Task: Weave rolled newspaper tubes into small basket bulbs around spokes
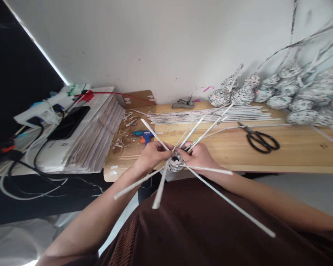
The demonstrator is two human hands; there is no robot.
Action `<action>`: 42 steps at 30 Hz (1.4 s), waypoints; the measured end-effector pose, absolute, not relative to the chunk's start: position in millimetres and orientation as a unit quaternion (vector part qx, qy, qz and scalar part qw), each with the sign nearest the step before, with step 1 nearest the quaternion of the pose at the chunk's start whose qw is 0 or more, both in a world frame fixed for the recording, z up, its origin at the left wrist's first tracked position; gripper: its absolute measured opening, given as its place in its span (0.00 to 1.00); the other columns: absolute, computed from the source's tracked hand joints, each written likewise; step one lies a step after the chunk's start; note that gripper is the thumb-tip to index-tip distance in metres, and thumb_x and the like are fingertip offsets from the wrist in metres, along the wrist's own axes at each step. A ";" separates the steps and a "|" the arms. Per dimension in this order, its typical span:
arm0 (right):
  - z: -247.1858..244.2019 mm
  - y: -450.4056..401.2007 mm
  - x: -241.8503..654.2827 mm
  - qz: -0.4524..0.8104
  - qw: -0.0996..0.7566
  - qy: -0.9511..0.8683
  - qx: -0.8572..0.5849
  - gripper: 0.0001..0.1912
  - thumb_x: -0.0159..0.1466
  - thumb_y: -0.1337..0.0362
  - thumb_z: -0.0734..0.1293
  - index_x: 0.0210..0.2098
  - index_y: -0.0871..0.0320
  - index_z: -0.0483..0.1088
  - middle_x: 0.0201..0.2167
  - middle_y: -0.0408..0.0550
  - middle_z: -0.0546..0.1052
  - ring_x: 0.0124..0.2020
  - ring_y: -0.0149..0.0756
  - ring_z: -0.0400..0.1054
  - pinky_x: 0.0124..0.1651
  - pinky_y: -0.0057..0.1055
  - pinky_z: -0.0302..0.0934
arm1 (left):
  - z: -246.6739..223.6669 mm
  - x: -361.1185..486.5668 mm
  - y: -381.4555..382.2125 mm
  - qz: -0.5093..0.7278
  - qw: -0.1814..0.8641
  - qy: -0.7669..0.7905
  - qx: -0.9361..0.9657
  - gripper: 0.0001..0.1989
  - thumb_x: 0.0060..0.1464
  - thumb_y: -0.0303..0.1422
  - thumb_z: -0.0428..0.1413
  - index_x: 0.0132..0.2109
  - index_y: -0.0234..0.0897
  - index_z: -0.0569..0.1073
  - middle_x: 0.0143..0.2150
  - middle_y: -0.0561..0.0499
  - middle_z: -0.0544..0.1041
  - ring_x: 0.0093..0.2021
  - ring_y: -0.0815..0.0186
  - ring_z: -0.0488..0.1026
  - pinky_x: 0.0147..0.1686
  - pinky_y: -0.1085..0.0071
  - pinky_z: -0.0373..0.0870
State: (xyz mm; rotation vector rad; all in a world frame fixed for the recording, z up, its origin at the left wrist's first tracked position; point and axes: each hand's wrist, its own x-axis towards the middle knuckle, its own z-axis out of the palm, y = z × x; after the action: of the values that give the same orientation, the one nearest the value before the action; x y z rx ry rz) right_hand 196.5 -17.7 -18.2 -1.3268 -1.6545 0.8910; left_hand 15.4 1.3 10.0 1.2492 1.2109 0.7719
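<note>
We are holding a small woven paper piece [174, 167] between both hands, at the near edge of a wooden surface [299, 157] and just beyond our brown-clothed lap [210, 225]; whether it is touching the surface, we cannot tell. Our left hand [153, 155] is gripping the left rim, its fingers [166, 154] pinching nearly together, and our right hand [199, 155] is pinching the right rim just as closely, its thumb pressing near the opening and partly hiding the weave. We are judging that the weave could be loosening if either pinch were slackening, and that a thin paper strip [230, 200] could be creasing if we were bending it sharply at the rim; the loose ends could also be tangling, since several are bunching beside the right fingers. The dark, round opening is facing up and toward us. The body is looking squat and round, so we are finding no clear long axis; the strips are radiating instead, one slanting away leftward, several fanning away rightward, and four spreading nearer us, from low left to far low right. Beyond the hands, a blue glue gun [146, 136] is lying to the left, a row of paper rods [210, 115] is stretching crosswise, black scissors [262, 142] are resting to the right, and woven paper balls [243, 96] are clustering against the wall [155, 48].
</note>
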 end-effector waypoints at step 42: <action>-25.2 -27.1 188.6 0.488 0.480 -0.532 -0.498 0.09 0.56 0.62 0.72 0.34 0.56 0.69 0.25 0.40 0.75 0.24 0.31 0.69 0.29 0.29 0.64 | -2.3 14.1 -20.9 0.377 0.469 0.527 0.600 0.15 0.46 0.40 0.68 0.37 0.33 0.82 0.33 0.46 0.83 0.32 0.64 0.78 0.34 0.71 0.72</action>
State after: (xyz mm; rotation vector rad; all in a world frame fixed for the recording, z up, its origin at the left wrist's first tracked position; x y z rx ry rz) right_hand 188.6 -27.1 -25.2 -1.2158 -1.2976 1.1900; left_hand 14.1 -20.9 -2.3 1.4716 1.2913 0.9247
